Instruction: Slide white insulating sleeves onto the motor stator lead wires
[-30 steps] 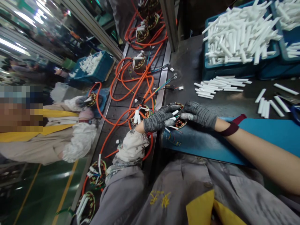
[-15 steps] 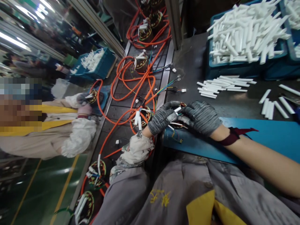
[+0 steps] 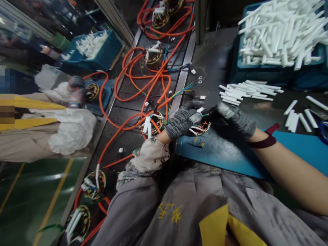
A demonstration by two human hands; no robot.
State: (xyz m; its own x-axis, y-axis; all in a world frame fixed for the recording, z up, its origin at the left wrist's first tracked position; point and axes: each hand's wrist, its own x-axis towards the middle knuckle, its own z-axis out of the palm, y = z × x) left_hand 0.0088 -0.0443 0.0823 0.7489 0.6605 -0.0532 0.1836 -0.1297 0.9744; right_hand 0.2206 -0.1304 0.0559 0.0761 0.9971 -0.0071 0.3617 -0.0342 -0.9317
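Note:
My left hand, in a grey striped glove, is closed around a short white sleeve tube above a wound motor stator. The stator sits at the left end of a blue board, with white leads and a small coloured connector at its front. To the right, my right hand, gloved too, is apart from the left one. Its thumb and fingertips are pinched together near a dark strand and a bit of green wire; what they grip is too blurred to name.
On the left runs a conveyor carrying several stators with orange cables. White tubes lie piled on the bench and fill a blue bin. Across the conveyor, a co-worker's hands are beside another stator.
My right hand has moved away from the left, to the right, uncovering the stator. My left hand stays at the white tube. The co-worker's hands have drawn back from their stator.

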